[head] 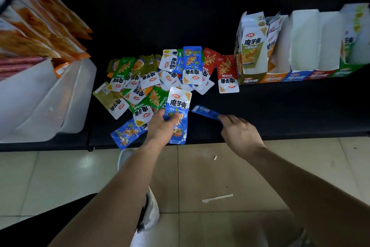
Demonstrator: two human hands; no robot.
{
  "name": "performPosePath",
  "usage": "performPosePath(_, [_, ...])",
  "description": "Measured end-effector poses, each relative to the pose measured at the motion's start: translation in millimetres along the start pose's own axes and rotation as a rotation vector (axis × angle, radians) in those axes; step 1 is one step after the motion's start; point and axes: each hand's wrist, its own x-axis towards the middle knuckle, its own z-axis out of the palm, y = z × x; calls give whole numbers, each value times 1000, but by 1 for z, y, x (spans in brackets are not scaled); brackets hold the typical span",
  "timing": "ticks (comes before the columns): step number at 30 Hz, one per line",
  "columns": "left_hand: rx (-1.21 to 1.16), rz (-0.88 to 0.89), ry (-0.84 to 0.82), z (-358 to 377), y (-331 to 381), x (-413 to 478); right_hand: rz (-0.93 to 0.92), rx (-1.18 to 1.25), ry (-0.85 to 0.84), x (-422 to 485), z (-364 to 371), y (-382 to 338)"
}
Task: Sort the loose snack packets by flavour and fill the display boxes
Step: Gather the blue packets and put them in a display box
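Packets (140, 78) lie heaped on the black shelf (280, 106), left of the display boxes (304, 36). Left hand (160, 124) grips a blue packet (179, 104), thumb across its front. Right hand (240, 134) pinches a second blue packet (205, 112) by one end, blurred.

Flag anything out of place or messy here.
Two white scraps lie on the floor tiles: a long strip and a small bit. One loose blue packet appears to overhang the front edge of the shelf.

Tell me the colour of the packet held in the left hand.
The packet is blue with a white top; the head view shows it best.
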Motion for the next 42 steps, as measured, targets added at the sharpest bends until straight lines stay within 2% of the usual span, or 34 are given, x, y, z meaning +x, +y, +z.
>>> performPosePath(4, [1, -3, 22, 5, 5, -1, 137, 138, 66, 7, -14, 14])
performPosePath(8, [5, 9, -8, 6, 1, -1, 263, 385, 17, 16, -17, 30])
performPosePath(14, [-35, 4, -30, 9, 0, 3, 332, 638, -20, 21, -13, 35])
performPosePath(18, [-12, 23, 7, 8, 3, 4, 264, 647, -17, 20, -27, 33])
performPosePath(21, [-48, 27, 14, 6, 10, 3, 154, 663, -99, 18, -54, 33])
performPosePath(24, [-103, 58, -66, 10, 18, -3, 39, 676, -238, 18, -84, 30])
performPosePath(27, [-154, 99, -199, 18, 23, -14, 14, 684, -291, 27, -99, 17])
performPosePath(30, [-252, 58, -286, 24, 26, -19, 33, 696, -230, 43, -100, -3])
performPosePath(33, [-310, 28, -295, 21, 28, -17, 91, 761, -135, 62, -89, -23])
performPosePath(36, [-217, 85, -222, 13, 19, -4, 90, 723, 12, 83, -72, -41])
performPosePath(38, [-181, 83, -104, 6, 9, 9, 32, 576, 120, 102, -60, -49])
performPosePath(40, [-197, 56, 1, -3, 2, 22, -53, 332, 87, 124, -49, -51])
performPosePath(42, [-212, 33, 72, -11, -3, 34, -101, 135, -57, 141, -40, -50])
